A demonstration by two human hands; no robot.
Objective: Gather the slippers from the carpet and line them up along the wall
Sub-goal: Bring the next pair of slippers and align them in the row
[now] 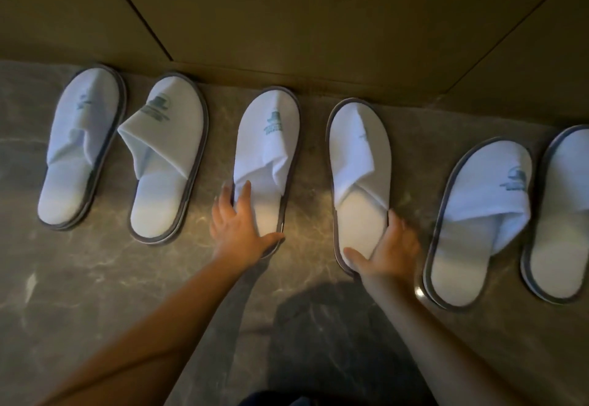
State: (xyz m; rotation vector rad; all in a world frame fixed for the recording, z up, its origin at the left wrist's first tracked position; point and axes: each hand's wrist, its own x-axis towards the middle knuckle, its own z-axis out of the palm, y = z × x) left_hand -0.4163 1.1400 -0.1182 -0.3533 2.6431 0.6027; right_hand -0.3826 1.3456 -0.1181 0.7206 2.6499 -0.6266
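Note:
Several white slippers with grey rims lie in a row, toes toward the wall (287, 23). My left hand (240, 227) rests with straight fingers on the heel of the third slipper (267, 150). My right hand (390, 247) lies spread over the heel edge of the fourth slipper (358, 163), thumb on its insole. Two slippers lie to the left (79, 147) (169, 157). Another slipper (481, 220) lies to the right. The last slipper (564, 230) is cut off by the frame edge.
The floor (127, 294) is dark marble-like stone. The wall is made of tan panels with dark seams. A dark shadow falls on the floor near the bottom middle. The two right slippers sit farther from the wall than the others.

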